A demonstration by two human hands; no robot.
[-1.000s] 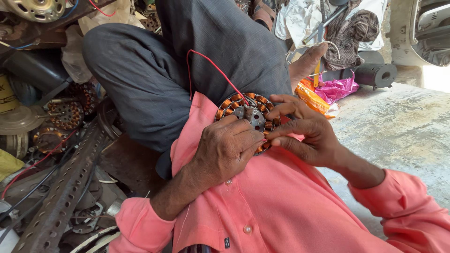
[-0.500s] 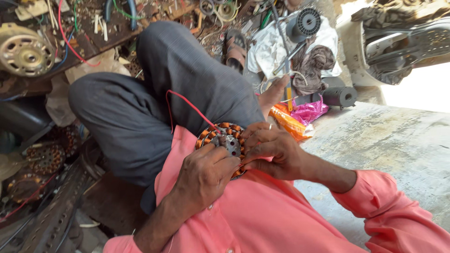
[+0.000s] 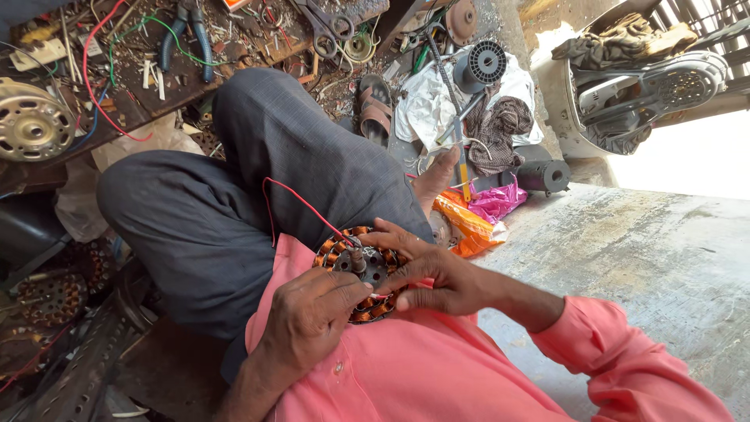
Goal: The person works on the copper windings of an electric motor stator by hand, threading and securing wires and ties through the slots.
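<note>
A round motor stator (image 3: 361,268) with copper-wound coils and a dark metal hub rests on my lap, against my pink shirt. My left hand (image 3: 311,316) grips its lower left rim, thumb reaching toward the hub. My right hand (image 3: 428,273) holds the right side, fingers laid across the coils and the face. A thin red wire (image 3: 301,205) loops from the stator up over my grey trouser leg.
My crossed legs in grey trousers (image 3: 234,195) fill the middle. A cluttered board with pliers (image 3: 186,35), wires and a silver motor housing (image 3: 33,123) lies at upper left. A sandal (image 3: 375,108), rags, orange and pink bags (image 3: 476,215) and a concrete slab (image 3: 625,242) sit to the right.
The view has tilted and shifted, so more of the cluttered board and floor shows above my legs. Both hands stay on the stator, with the right fingers spread further across its face.
</note>
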